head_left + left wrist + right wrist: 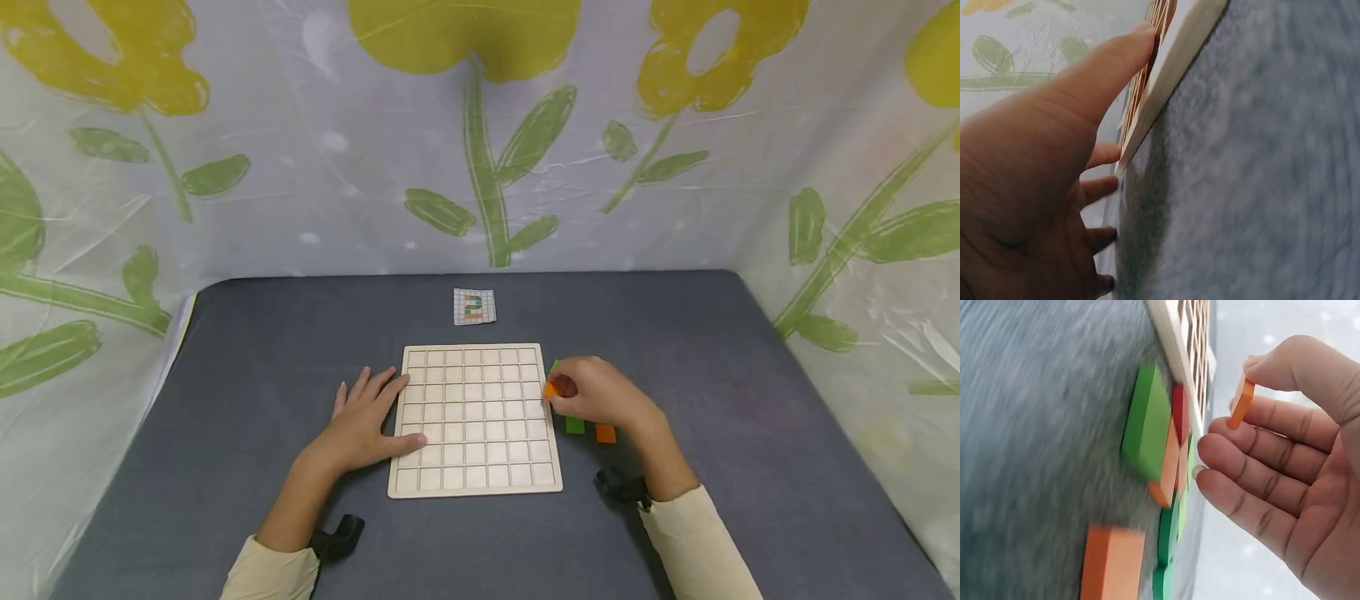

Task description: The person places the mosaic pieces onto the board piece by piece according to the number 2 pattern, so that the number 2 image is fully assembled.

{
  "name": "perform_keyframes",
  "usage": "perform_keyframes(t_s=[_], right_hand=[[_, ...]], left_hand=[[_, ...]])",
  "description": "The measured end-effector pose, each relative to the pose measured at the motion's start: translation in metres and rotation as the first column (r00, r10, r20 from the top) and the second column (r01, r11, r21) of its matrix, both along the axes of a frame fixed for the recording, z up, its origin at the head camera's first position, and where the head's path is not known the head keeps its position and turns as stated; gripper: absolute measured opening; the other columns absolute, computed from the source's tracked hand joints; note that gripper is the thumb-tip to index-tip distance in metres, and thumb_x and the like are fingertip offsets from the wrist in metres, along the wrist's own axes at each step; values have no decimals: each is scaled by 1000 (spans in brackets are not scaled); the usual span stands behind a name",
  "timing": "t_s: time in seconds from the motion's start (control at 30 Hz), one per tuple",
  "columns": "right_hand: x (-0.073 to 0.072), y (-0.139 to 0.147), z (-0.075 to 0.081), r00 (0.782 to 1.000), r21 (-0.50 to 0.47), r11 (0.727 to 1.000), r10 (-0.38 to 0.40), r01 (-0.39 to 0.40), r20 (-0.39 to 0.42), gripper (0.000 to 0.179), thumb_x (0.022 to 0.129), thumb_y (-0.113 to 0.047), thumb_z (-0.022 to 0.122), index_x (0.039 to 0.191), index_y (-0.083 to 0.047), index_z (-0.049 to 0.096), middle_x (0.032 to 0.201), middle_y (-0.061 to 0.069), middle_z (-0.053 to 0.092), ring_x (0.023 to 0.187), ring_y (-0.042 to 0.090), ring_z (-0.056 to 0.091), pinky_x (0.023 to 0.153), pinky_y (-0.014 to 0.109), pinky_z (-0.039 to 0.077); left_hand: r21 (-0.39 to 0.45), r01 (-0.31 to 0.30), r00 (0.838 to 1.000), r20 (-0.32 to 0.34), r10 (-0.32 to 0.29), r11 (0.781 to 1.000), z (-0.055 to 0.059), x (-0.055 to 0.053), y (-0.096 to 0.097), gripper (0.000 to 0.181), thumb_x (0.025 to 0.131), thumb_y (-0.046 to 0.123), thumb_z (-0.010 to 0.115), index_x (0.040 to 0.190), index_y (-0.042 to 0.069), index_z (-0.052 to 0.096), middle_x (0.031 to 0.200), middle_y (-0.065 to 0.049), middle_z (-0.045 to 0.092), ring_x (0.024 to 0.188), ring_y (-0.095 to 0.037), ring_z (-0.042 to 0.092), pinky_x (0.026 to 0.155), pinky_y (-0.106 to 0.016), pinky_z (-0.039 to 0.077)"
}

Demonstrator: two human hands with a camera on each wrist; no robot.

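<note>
A pale wooden grid board (476, 421) with square cells lies flat on the dark cloth between the two hands. My left hand (362, 427) spreads over the board's left edge, thumb and index fingertip on its rim; the left wrist view shows the thumb (1107, 65) lying across that edge. Beyond the board's right edge, my right hand (603, 392) pinches a small orange tile (1243, 403) between thumb and index finger, its other fingers loosely bent. Under and beside that hand sit a green tile (575, 426) and another orange tile (605, 433).
More coloured tiles are grouped by the board's right side in the right wrist view, among them a red tile (1179, 412) and a dark green tile (1167, 531). A small printed card (474, 307) with a coloured grid pattern lies behind the board.
</note>
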State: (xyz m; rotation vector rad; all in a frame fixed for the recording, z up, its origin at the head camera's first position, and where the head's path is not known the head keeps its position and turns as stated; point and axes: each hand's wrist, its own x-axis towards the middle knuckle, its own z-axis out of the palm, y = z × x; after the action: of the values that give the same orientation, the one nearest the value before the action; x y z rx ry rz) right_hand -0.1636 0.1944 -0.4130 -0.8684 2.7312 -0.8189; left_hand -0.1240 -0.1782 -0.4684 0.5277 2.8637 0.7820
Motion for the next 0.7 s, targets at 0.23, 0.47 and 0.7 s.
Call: perform_keyframes(t_s=[0.23,0.47,0.7], right_hand=[[-6,-18,-2,998,12,999,50,-49,-25,9,84,-6,74,92,-6,69,78,0,56,68,11,48,62,29,43],[-14,-42,-4,992,24,995,98,-97,-76,11,85,-3,70,96,-4,71,85,3,58,71,13,47,62,27,42],[-18,-66,-6,992,44,995,94,-91,-89,17,87,-10,78,102,-3,74,95,5,63,80,16,55,67,26,49]], left_hand=[[0,22,999,-24,-22,1000,-1,-3,3,102,81,65,72,154,2,37,160,-16,32,148,-43,19,111,-73,5],[-10,25,998,-61,-26,1000,-3,-7,0,102,77,68,74,151,4,43,155,-15,39,145,-43,27,111,-72,10],[-17,25,997,-67,-26,1000,-2,-9,-1,102,75,69,76,149,5,46,153,-13,43,143,-42,31,112,-70,12]])
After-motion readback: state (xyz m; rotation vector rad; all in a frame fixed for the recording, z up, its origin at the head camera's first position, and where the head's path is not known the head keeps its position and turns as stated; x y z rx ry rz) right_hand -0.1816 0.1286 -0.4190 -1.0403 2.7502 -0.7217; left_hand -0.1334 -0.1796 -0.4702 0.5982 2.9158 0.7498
